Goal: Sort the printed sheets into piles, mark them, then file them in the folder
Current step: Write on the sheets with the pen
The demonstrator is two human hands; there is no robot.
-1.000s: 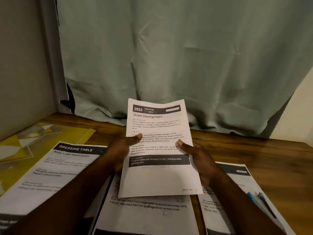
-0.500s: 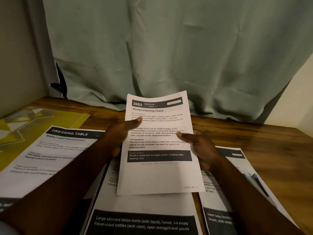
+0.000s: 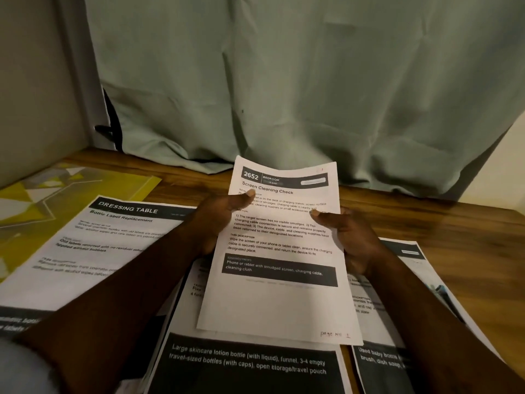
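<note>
I hold a printed sheet (image 3: 279,297) headed "2652 Bedroom, Screen Cleaning Check" up over the table. My left hand (image 3: 216,220) grips its left edge with the thumb on the front. At the right edge my right hand (image 3: 349,237) grips it the same way. A handwritten page note sits at its bottom right corner. Below it lie three other printed sheets: a "Dressing Table" sheet (image 3: 93,245) at the left, one (image 3: 250,365) listing a skincare lotion bottle in the middle, and one (image 3: 383,336) at the right, partly hidden by my right arm.
A yellow patterned folder (image 3: 42,200) lies at the far left of the wooden table (image 3: 460,240). A blue pen (image 3: 439,291) rests on the right sheet beside my forearm. A pale green curtain (image 3: 284,81) hangs behind the table, and a wall closes the left side.
The view has dipped, so more of the lower sheets shows. My thumbs have slid higher on the held sheet, which stays in both hands.
</note>
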